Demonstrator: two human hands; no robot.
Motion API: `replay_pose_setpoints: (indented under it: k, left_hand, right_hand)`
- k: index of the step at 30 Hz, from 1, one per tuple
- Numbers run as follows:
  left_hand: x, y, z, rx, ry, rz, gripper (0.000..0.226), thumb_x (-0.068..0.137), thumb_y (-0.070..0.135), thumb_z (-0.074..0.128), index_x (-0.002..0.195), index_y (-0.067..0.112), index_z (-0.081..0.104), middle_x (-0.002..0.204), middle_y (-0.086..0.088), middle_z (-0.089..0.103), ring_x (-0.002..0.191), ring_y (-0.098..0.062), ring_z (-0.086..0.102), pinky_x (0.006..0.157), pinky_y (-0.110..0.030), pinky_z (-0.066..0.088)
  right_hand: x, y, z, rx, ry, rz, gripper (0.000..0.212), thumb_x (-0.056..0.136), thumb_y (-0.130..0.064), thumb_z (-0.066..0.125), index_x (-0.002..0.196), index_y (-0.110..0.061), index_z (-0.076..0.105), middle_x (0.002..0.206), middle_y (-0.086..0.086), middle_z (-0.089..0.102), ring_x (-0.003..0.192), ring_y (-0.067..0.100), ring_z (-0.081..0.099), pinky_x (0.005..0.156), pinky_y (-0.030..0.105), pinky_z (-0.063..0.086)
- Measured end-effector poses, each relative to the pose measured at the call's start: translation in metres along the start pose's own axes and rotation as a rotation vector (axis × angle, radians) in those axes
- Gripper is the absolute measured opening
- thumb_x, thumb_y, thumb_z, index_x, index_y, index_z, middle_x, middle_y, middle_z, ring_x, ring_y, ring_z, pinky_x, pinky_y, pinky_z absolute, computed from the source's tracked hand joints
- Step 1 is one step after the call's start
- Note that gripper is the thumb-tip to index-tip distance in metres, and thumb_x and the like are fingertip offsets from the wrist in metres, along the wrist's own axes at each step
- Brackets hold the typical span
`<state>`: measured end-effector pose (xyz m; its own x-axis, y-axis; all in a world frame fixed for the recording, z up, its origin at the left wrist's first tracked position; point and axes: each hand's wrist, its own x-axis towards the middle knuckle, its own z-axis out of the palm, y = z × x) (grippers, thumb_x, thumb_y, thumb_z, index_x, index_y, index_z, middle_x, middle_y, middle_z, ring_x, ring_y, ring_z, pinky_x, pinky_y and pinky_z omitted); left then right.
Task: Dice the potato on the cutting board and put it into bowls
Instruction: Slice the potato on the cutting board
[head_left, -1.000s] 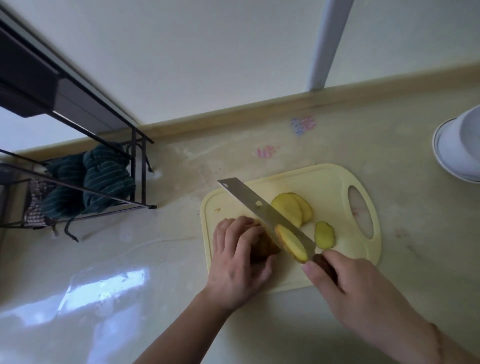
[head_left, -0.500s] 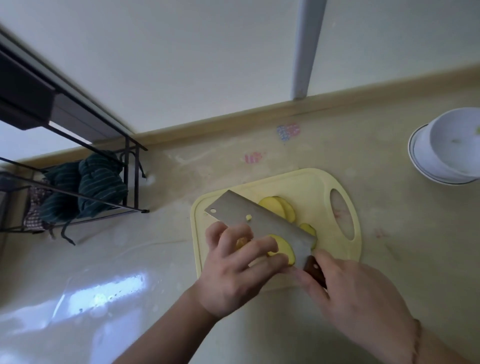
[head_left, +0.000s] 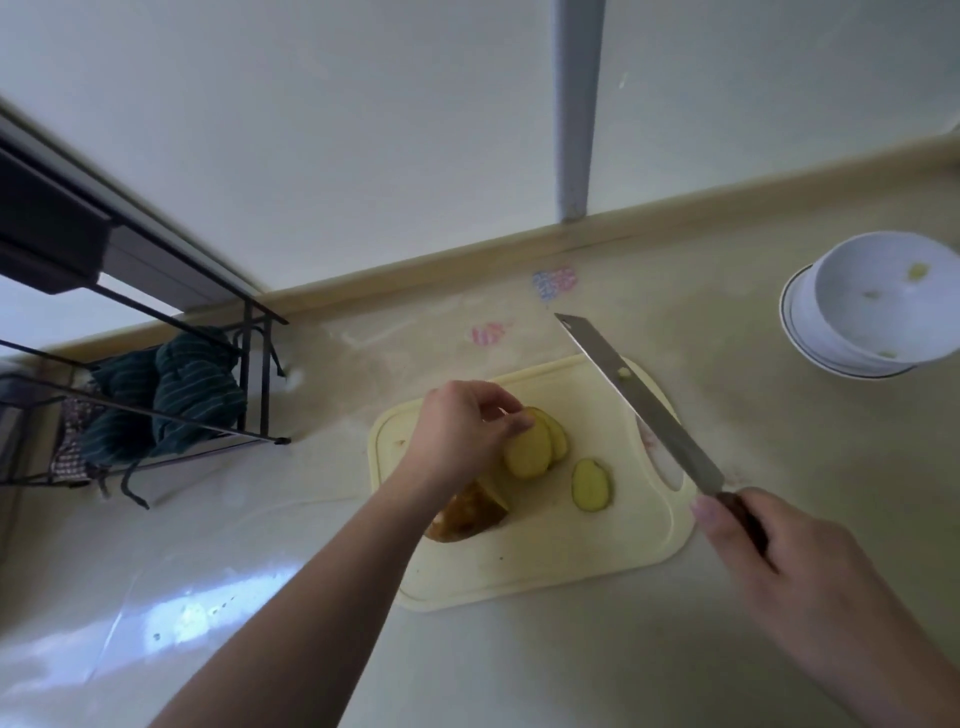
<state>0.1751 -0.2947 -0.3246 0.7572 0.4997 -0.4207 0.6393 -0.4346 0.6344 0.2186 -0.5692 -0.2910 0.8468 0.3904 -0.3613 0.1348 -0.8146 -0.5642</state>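
A: Head view, go. Landmark is the cutting board (head_left: 524, 566).

B: Yellow board flat on the beige counter (head_left: 519, 665). Left hand (head_left: 457, 436) is over the far-left part of the board, fingers curled, pinching a potato slice (head_left: 527, 453) at its top edge. That slice overlaps a second slice (head_left: 557, 439) just behind it.

A: Rest of the potato?

B: Uncut chunk (head_left: 467, 512), brown skin showing, on the board's near-left part, partly under the left wrist. One loose slice (head_left: 590, 484) lies flat on the board, right of the chunk, apart from the other slices.

A: Right hand?

B: Right hand (head_left: 779, 561) is off the board's right edge, fingers wrapped round the dark handle of a knife (head_left: 644, 405). Blade is raised over the board's right side, tip pointing to the far side past the board's edge. Small potato bit stuck on the blade.

A: Bowls?

B: White bowls (head_left: 872, 306) stacked, well to the right of the board and farther back, tilted toward the camera. A few potato bits in the top one.

A: Anything else?

B: Black wire rack (head_left: 254, 364) well left of the board, dark striped cloth (head_left: 171, 389) hanging on it. Two small colored marks on the counter behind the board.
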Motion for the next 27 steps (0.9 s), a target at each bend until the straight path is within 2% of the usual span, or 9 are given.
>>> replay_pose_setpoints:
  k: [2, 5, 8, 10, 16, 20, 23, 25, 27]
  left_hand:
    - [0.006, -0.003, 0.005, 0.181, -0.015, 0.040, 0.019, 0.089, 0.038, 0.078, 0.104, 0.028, 0.074, 0.090, 0.009, 0.067, 0.085, -0.013, 0.061, 0.077, -0.029, 0.053]
    - [0.009, -0.006, -0.001, 0.429, 0.008, 0.279, 0.042, 0.090, 0.044, 0.074, 0.126, 0.022, 0.067, 0.104, 0.007, 0.060, 0.100, -0.016, 0.053, 0.094, -0.036, 0.046]
    - [0.012, -0.003, -0.007, 0.547, -0.230, 0.427, 0.061, 0.090, 0.038, 0.076, 0.145, 0.027, 0.052, 0.144, 0.003, 0.049, 0.127, -0.021, 0.045, 0.107, -0.040, 0.039]
    - [0.017, 0.001, -0.007, 0.661, -0.359, 0.490, 0.067, 0.089, 0.034, 0.076, 0.150, 0.031, 0.047, 0.154, 0.006, 0.041, 0.132, -0.020, 0.040, 0.109, -0.040, 0.036]
    - [0.018, 0.008, -0.003, 0.773, -0.405, 0.527, 0.055, 0.095, 0.029, 0.069, 0.146, 0.028, 0.049, 0.138, 0.003, 0.049, 0.126, -0.019, 0.045, 0.106, -0.037, 0.034]
    - [0.024, 0.007, -0.001, 0.654, -0.410, 0.469, 0.045, 0.092, 0.023, 0.072, 0.135, 0.024, 0.058, 0.130, 0.003, 0.053, 0.120, -0.018, 0.049, 0.102, -0.033, 0.035]
    - [0.037, 0.008, 0.001, 0.473, -0.373, 0.399, 0.045, 0.090, 0.019, 0.076, 0.133, 0.021, 0.062, 0.126, 0.001, 0.055, 0.116, -0.024, 0.054, 0.095, -0.029, 0.039]
    - [0.045, 0.008, 0.003, 0.411, -0.344, 0.405, 0.046, 0.089, 0.021, 0.077, 0.133, 0.024, 0.064, 0.130, 0.000, 0.054, 0.121, -0.025, 0.051, 0.102, -0.033, 0.040]
    - [0.051, 0.008, 0.003, 0.460, -0.293, 0.469, 0.050, 0.089, 0.026, 0.078, 0.136, 0.029, 0.063, 0.139, 0.000, 0.048, 0.131, -0.026, 0.041, 0.111, -0.043, 0.034]
  right_hand:
    - [-0.001, -0.002, -0.002, 0.005, 0.000, -0.016, 0.083, 0.067, -0.092, 0.016, 0.072, -0.019, 0.054, 0.049, 0.005, 0.054, 0.050, 0.019, 0.054, 0.054, 0.040, 0.046]
    - [-0.004, -0.004, -0.005, 0.037, -0.013, -0.019, 0.068, 0.079, -0.081, 0.027, 0.069, -0.018, 0.051, 0.050, 0.000, 0.054, 0.049, 0.019, 0.052, 0.054, 0.039, 0.045]
    - [-0.008, -0.003, -0.007, 0.075, -0.046, -0.009, 0.058, 0.076, -0.074, 0.033, 0.067, -0.018, 0.049, 0.057, -0.008, 0.057, 0.057, 0.017, 0.052, 0.054, 0.039, 0.043]
    - [-0.010, -0.003, -0.007, 0.095, -0.057, -0.001, 0.057, 0.076, -0.073, 0.034, 0.066, -0.018, 0.047, 0.057, -0.008, 0.058, 0.057, 0.016, 0.053, 0.054, 0.038, 0.044]
    - [-0.013, -0.003, -0.007, 0.102, -0.060, -0.008, 0.058, 0.076, -0.073, 0.032, 0.066, -0.018, 0.049, 0.056, -0.011, 0.057, 0.056, 0.013, 0.053, 0.051, 0.035, 0.040]
    - [-0.015, -0.001, -0.007, 0.107, -0.045, -0.012, 0.059, 0.076, -0.073, 0.032, 0.067, -0.018, 0.051, 0.057, -0.010, 0.057, 0.057, 0.014, 0.054, 0.051, 0.034, 0.040]
    - [-0.016, 0.001, -0.006, 0.115, -0.031, 0.000, 0.060, 0.075, -0.074, 0.032, 0.067, -0.017, 0.051, 0.052, -0.004, 0.054, 0.055, 0.014, 0.052, 0.050, 0.033, 0.039]
    - [-0.017, 0.001, -0.005, 0.111, -0.029, -0.002, 0.061, 0.075, -0.074, 0.032, 0.067, -0.017, 0.051, 0.053, -0.005, 0.055, 0.055, 0.014, 0.052, 0.050, 0.033, 0.039]
    - [-0.018, 0.002, -0.004, 0.110, -0.017, -0.008, 0.062, 0.076, -0.075, 0.031, 0.067, -0.017, 0.050, 0.055, -0.008, 0.056, 0.055, 0.014, 0.053, 0.051, 0.032, 0.040]
